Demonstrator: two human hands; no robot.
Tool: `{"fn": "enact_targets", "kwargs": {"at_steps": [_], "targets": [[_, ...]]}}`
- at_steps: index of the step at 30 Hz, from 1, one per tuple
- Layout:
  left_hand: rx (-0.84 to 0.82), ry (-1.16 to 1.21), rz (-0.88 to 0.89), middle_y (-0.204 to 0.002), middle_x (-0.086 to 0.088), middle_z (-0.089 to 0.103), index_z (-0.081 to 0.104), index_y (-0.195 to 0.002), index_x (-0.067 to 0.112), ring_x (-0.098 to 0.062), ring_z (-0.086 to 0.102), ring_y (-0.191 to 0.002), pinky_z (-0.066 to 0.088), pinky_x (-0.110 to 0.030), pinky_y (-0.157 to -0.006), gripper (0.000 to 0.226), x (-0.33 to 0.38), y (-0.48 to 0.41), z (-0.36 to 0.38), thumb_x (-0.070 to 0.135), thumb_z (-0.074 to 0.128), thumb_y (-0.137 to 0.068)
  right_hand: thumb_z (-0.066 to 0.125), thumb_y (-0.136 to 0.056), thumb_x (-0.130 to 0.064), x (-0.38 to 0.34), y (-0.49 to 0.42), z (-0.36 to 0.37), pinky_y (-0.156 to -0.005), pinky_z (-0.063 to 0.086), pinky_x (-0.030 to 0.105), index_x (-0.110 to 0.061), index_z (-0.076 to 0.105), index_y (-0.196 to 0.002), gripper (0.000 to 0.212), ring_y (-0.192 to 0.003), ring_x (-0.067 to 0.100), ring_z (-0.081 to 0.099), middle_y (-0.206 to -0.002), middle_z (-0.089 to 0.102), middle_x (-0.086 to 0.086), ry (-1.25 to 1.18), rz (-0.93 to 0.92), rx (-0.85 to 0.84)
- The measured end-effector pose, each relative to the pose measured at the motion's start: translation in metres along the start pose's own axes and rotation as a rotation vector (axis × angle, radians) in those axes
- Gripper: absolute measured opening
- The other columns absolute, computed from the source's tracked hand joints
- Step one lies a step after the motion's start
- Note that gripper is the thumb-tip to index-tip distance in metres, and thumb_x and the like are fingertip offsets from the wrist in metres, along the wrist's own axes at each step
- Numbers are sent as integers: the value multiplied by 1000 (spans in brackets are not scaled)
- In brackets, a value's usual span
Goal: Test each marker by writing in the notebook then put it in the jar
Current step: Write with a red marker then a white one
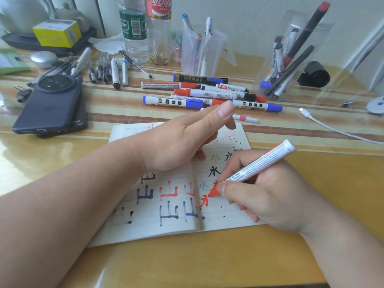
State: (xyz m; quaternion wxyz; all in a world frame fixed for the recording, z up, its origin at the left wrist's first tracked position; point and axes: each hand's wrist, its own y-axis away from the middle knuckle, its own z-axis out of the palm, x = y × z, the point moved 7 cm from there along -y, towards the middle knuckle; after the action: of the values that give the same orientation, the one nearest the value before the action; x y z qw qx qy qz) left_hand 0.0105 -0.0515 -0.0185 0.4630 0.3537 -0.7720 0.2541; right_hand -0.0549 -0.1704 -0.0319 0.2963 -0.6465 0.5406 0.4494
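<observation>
An open notebook (pixel 166 225) lies in front of me, its pages covered with red, blue and black test strokes. My right hand (pixel 270 196) grips an uncapped red marker (pixel 259 163) with a white barrel, its tip on the right page at a fresh red mark. My left hand (pixel 182 140) rests over the top of the notebook, thumb stretched out and fingers curled under; what they hold, if anything, is hidden. Behind it lies a pile of capped markers (pixel 207 94). A clear jar (pixel 295 65) at the back right holds several markers. A second clear jar (pixel 199 53) holds a few.
A dark phone (pixel 52 107) lies at the left. Several pens (pixel 108 69) lie behind it. Two plastic bottles (pixel 135 30) stand at the back, and a white cable (pixel 332 127) runs along the right. A pink-banded pen (pixel 245 118) lies by the notebook's top edge.
</observation>
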Motion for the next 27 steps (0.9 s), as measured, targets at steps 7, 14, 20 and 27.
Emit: {"fn": "enact_targets", "kwargs": {"at_steps": [7,14,20,27], "targets": [[-7,-25,20,-75,29,55,63,-112,34,-2,53,-73,57,-37,-77,65,1,0,-1,77,22,-85,71,-69,-25,-3,1,2,-42,36,21,-13,67,-69,12,-42,9,47,-58,59,12,74,-26,-39],[-70,-113,23,-80,12,52,50,-121,34,-9,47,-74,42,-26,-75,27,-3,-2,4,29,43,-95,65,-63,-19,-4,0,-1,-45,35,26,-9,55,-62,15,-51,11,43,-53,49,7,168,-82,17],[-84,-326,65,-96,15,63,42,-128,29,-2,58,-85,45,-17,-76,53,-1,-1,7,-7,43,-89,64,-60,-12,9,-8,-29,-43,24,20,-7,56,-60,10,-42,16,29,-46,37,8,-215,-75,186],[-106,-288,99,-101,16,71,39,-135,31,-4,66,-97,52,-22,-87,58,1,-1,11,-5,53,-92,58,-73,-1,13,-13,-44,-42,23,15,-7,62,-67,10,-45,19,26,-51,34,12,-614,-141,296]]}}
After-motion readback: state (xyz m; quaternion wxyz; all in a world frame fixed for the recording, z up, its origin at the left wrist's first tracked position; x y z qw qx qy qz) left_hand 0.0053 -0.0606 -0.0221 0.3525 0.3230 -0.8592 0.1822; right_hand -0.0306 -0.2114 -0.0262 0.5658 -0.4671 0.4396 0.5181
